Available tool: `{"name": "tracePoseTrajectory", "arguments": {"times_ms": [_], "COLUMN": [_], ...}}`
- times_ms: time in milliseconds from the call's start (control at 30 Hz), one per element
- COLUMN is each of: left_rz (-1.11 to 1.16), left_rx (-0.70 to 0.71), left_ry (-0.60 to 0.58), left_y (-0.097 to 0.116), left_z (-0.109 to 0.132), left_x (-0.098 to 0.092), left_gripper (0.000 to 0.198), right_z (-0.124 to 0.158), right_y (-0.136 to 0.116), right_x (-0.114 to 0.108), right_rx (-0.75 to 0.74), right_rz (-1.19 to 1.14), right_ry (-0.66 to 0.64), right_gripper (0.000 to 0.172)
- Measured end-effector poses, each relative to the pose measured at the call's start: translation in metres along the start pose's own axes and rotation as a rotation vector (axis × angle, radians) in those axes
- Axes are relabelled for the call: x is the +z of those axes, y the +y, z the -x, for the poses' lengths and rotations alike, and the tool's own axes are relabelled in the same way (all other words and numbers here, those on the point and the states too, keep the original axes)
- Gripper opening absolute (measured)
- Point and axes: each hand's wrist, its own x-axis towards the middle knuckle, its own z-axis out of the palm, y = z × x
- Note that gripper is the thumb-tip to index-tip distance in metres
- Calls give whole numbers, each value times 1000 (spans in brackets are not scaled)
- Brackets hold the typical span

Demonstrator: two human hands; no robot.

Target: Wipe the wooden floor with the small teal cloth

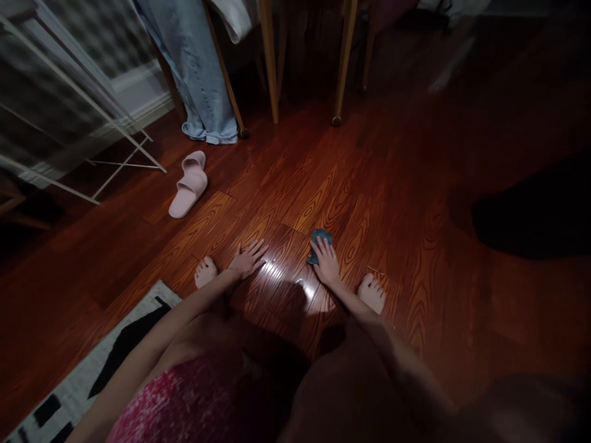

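A small blue-green cloth (pixel 322 237) lies on the glossy wooden floor (pixel 305 212), in front of me and a little right of the middle. My right hand (pixel 327 263) holds it down against the boards, fingers stretched over its top; part of the cloth is hidden under them. To the left, my left hand (pixel 248 259) is open and flat, with nothing in it, and appears to rest on the floor. A bright reflection shines on the boards between both hands. My bare feet are outside the hands, the left foot (pixel 205 272) and the right foot (pixel 372 293).
A pink slipper (pixel 190 187) lies to the front left. Behind it stand a white metal rack (pixel 124 163) and jeans (pixel 203 80) hanging by wooden chair legs (pixel 341 74). A patterned rug (pixel 159 295) is at lower left, a dark shape (pixel 530 215) at right.
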Motion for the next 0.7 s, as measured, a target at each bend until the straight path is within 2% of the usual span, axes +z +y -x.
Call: {"name": "tracePoseTrajectory", "arguments": {"times_ms": [67,100,167,233,300,367,433,467,533,700], "left_rz": [-2,-2,-5,-9,-12,-9,-4,-2,-1,11], "left_rx": [4,8,12,6,-1,-1,-1,-4,-8,-5], "left_ry": [10,13,13,9,9,4,0,-1,1,-14], "left_y": [0,0,0,-1,-1,-1,-1,-1,0,2], "left_z": [0,1,1,0,0,0,0,-1,-1,-1], "left_x": [0,0,1,2,2,1,1,1,0,-1], "left_gripper": [58,58,58,59,58,58,57,57,58,58], "right_z": [8,14,24,32,35,35,31,29,24,19], "right_y": [8,8,2,-10,-24,-36,-44,-45,-43,-25], "right_x": [-3,-4,-5,-2,4,13,21,23,21,0], "right_rx": [116,129,48,-165,-459,-714,-856,-872,-794,-249], "right_rz": [19,31,48,35,-3,-40,-54,-51,-37,-12], "right_ry": [78,83,11,-134,-291,-388,-426,-429,-410,-177], "right_gripper": [90,91,92,94,96,96,95,96,101,99]}}
